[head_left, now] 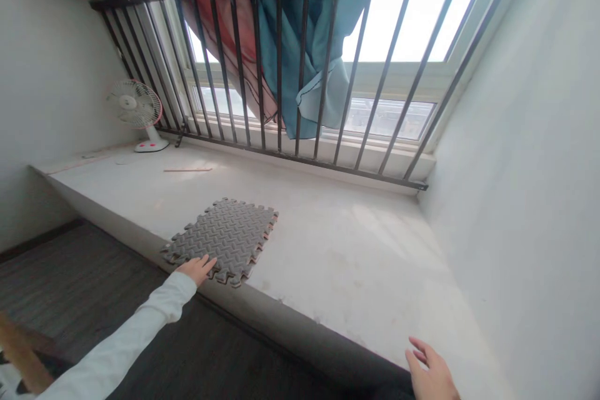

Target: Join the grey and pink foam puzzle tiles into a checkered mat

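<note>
At the near edge of the platform, low on the right, the right hand (431,375) hovers open with its fingers loosely spread, just over the pale ledge surface and holding nothing. Across to the left, the left hand (197,269), at the end of a white sleeve (126,337), lies flat and open on the near edge of a grey foam puzzle mat (222,239); its fingertips press on the textured top rather than curling round the border, so it is touching the mat, not gripping it. That mat sits flat on the raised window platform (356,256), close to the front lip, with one interlocking border slightly overhanging the edge above the dark wood floor (84,275). By my reading, the step in hand is the first contact with the tile: the hand has the mat under its palm but no hold on it. A next move would call for the fingers to hook under the toothed edge, or for steady downward pressure to slide it, since light foam will skid easily on the smooth surface. Further back lies a thin wooden stick (187,169), and beyond it a small white and pink desk fan (138,111) stands in the corner. Behind the black metal railing (281,75) hangs a teal and pink curtain (300,56) against the bright window.
</note>
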